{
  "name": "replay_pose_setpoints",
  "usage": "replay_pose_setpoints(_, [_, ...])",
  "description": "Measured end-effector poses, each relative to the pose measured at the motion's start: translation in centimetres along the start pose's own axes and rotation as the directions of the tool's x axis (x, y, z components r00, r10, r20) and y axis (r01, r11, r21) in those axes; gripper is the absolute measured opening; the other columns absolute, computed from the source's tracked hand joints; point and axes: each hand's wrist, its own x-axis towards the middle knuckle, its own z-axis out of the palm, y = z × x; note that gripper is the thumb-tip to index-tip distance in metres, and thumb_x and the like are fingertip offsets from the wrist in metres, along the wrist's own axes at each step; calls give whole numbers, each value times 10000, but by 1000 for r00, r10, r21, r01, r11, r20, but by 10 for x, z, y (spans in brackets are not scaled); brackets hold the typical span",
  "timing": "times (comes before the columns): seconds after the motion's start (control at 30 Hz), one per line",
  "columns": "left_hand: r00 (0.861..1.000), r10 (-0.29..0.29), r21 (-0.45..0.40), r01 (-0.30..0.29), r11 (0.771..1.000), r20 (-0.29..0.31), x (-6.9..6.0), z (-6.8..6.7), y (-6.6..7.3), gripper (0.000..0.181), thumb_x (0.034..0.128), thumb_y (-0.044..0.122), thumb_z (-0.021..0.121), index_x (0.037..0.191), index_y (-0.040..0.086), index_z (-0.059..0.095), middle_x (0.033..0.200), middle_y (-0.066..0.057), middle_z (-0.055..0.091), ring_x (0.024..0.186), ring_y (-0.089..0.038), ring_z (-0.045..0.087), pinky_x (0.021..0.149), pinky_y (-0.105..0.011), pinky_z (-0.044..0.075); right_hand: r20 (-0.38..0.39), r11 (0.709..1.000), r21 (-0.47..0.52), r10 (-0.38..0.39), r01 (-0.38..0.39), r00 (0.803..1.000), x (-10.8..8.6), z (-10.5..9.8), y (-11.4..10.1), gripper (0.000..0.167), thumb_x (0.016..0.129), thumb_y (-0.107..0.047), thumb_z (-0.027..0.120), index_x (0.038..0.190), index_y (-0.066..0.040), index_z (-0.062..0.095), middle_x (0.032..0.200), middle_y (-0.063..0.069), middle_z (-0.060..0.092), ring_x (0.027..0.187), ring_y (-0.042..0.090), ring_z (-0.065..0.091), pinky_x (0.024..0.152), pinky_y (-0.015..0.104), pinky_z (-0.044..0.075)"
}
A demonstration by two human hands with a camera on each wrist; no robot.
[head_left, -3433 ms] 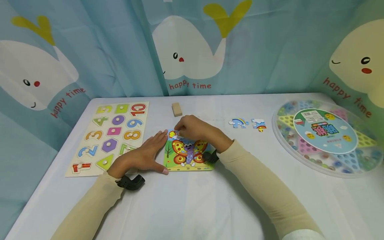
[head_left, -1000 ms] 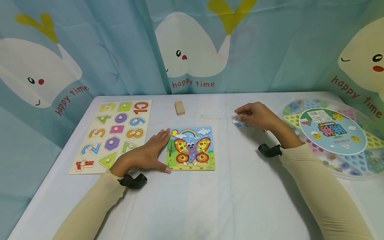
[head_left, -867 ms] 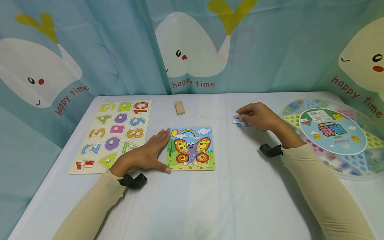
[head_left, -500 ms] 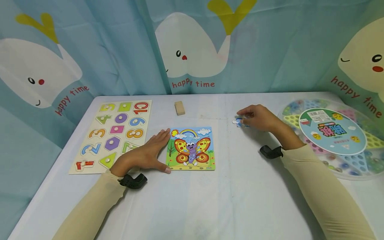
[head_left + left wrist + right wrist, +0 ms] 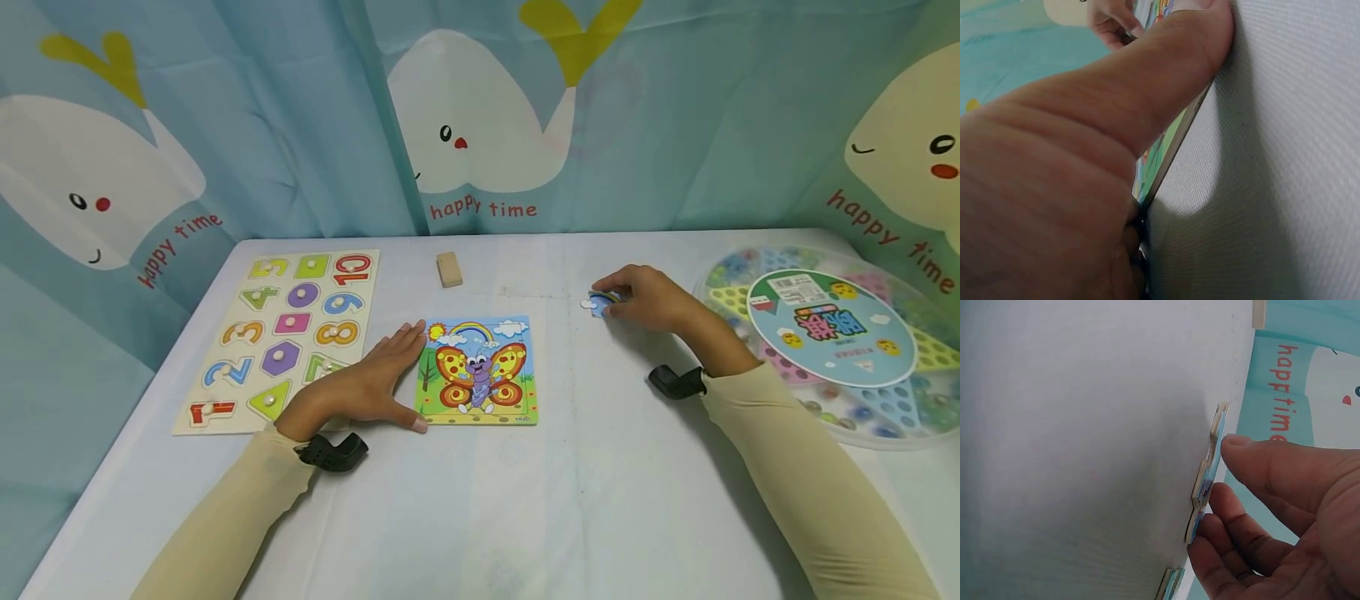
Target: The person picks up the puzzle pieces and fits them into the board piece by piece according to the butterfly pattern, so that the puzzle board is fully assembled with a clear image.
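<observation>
My left hand (image 5: 367,387) lies along the left side of a square butterfly puzzle (image 5: 480,375), fingers extended and thumb at its lower left corner. The left wrist view has that thumb (image 5: 1147,87) against the puzzle's edge. Over to the right, my right hand (image 5: 648,302) pinches a blue jigsaw piece (image 5: 596,307) with a rainbow on it, low at the tabletop. In the right wrist view the thumb and fingers are at this jigsaw piece (image 5: 1207,478). A second jigsaw piece (image 5: 1169,584) shows at the bottom there; my right hand hides it from the head view.
A number-and-shape peg board (image 5: 288,325) lies left, partly under my left forearm. Near the back edge sits a small wooden block (image 5: 449,270). A round clear case of beads (image 5: 832,333) is at the right. A whale-print curtain (image 5: 480,117) hangs behind the table.
Earlier my right hand was over the butterfly puzzle; it moved right to the loose pieces. In the last second it lowered and its thumb and fingers closed on the rainbow piece. My left hand stayed.
</observation>
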Motion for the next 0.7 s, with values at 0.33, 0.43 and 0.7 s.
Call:
replay_pose_setpoints(0.33, [1000, -4, 7, 4, 1000, -2, 1, 1, -1, 1246, 706, 554, 806, 1563, 74, 39, 1618, 2, -104, 1463, -178, -128, 1176, -425, -8, 5, 999, -46, 0, 0, 1000, 1, 1, -1, 367, 886, 42, 619, 1251, 82, 602, 1213, 284, 545, 1137, 431, 491, 935, 550, 410])
replay_pose_setpoints(0.43, [1000, -3, 4, 3, 1000, -1, 0, 0, -1, 1245, 708, 546, 809, 1562, 70, 38, 1618, -3, -105, 1463, -182, -128, 1175, -427, -11, 6, 998, -65, -6, 7, 1000, 3, 1, -2, 373, 878, 40, 623, 1247, 88, 599, 1176, 272, 563, 1087, 407, 508, 902, 530, 423])
replay_pose_setpoints(0.7, [1000, 6, 0, -6, 1000, 2, 0, -1, 0, 1240, 713, 531, 813, 1559, 56, 41, 1620, -24, -98, 1466, -196, -121, 1175, -427, -12, 4, 997, -74, 5, -5, 1000, 5, 2, -2, 381, 884, 37, 618, 1258, 106, 581, 1127, 253, 564, 1019, 372, 514, 841, 492, 435])
